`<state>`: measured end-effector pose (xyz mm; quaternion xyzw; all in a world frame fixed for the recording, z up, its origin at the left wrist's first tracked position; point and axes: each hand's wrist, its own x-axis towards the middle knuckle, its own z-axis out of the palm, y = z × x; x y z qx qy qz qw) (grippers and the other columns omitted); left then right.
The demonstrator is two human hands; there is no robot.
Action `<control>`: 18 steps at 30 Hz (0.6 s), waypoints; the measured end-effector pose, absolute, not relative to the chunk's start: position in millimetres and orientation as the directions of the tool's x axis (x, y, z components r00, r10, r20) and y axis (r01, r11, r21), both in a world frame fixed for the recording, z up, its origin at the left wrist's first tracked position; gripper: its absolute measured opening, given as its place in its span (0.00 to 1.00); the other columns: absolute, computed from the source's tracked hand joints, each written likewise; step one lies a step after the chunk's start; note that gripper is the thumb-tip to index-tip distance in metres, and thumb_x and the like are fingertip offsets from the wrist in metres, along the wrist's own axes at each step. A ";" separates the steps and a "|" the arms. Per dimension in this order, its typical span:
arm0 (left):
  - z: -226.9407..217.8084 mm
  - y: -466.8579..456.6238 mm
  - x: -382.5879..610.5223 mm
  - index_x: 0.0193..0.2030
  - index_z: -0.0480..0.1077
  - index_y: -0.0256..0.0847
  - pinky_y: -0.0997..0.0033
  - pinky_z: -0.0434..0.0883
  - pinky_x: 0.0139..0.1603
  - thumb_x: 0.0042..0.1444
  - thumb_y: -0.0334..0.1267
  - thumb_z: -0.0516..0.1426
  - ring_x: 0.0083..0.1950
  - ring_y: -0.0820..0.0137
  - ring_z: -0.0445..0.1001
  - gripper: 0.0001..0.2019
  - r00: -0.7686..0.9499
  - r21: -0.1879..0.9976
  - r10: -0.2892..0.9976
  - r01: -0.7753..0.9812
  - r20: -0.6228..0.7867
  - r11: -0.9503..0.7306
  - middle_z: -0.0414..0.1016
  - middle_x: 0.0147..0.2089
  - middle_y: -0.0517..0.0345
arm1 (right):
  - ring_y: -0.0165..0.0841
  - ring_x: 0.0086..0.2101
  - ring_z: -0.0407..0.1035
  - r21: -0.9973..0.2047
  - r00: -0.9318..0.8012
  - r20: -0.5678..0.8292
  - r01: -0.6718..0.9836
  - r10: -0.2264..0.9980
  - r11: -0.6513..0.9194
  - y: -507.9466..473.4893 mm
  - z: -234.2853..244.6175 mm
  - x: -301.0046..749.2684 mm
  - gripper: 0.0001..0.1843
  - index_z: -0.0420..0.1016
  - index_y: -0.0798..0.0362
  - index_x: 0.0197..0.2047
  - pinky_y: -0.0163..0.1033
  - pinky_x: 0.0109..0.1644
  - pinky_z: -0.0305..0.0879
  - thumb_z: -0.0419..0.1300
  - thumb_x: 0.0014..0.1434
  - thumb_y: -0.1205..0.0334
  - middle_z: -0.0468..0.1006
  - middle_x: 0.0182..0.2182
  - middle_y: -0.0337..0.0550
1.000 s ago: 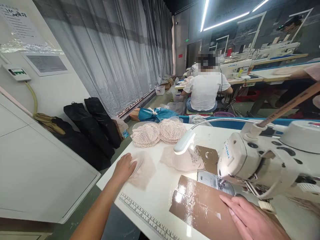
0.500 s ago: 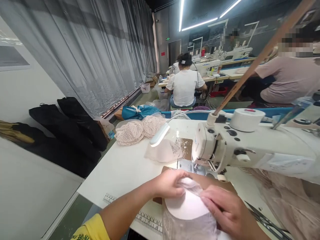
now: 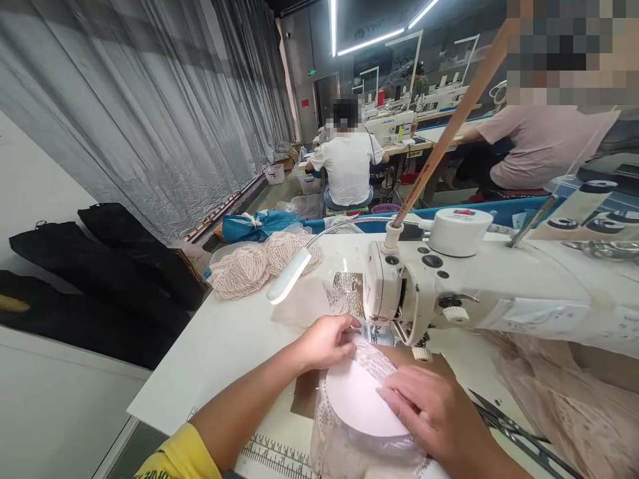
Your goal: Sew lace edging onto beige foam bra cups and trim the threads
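Observation:
A smooth white bra cup [image 3: 357,399] lies over sheer beige lace [image 3: 339,459] at the front of the sewing table, its lace edge showing around the rim. My left hand [image 3: 327,342] pinches the cup's upper left edge, close to the needle area. On the cup's right side, my right hand [image 3: 424,409] has thumb and fingers closed on the lace edge. Just beyond stands the white sewing machine [image 3: 394,279], its presser foot [image 3: 382,332] partly hidden behind my left fingers. A brown board [image 3: 304,396] shows under the work.
Stacked lace cups [image 3: 242,269] sit at the table's far left, and a sheer lace piece [image 3: 304,303] lies nearer. A slim lamp [image 3: 289,276] hangs over it. Black scissors [image 3: 519,432] and beige fabric [image 3: 559,392] are at right. A person in white [image 3: 349,169] sits ahead.
My left hand has shifted to the cup's upper left edge. The cup has turned flatter, with more of its white face and lace rim showing. The camera view has swung right.

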<state>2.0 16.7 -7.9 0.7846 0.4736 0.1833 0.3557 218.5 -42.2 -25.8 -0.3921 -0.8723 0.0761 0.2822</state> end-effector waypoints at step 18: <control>2.9 -23.6 16.8 0.48 0.69 0.34 0.54 0.71 0.55 0.59 0.35 0.53 0.55 0.56 0.70 0.12 0.672 0.272 0.738 0.700 0.059 -0.660 0.70 0.58 0.42 | 0.36 0.28 0.73 -0.112 -0.472 0.486 0.801 0.736 0.588 -34.4 -26.6 213.0 0.18 0.75 0.51 0.48 0.41 0.29 0.63 0.46 0.63 0.65 0.82 0.37 0.44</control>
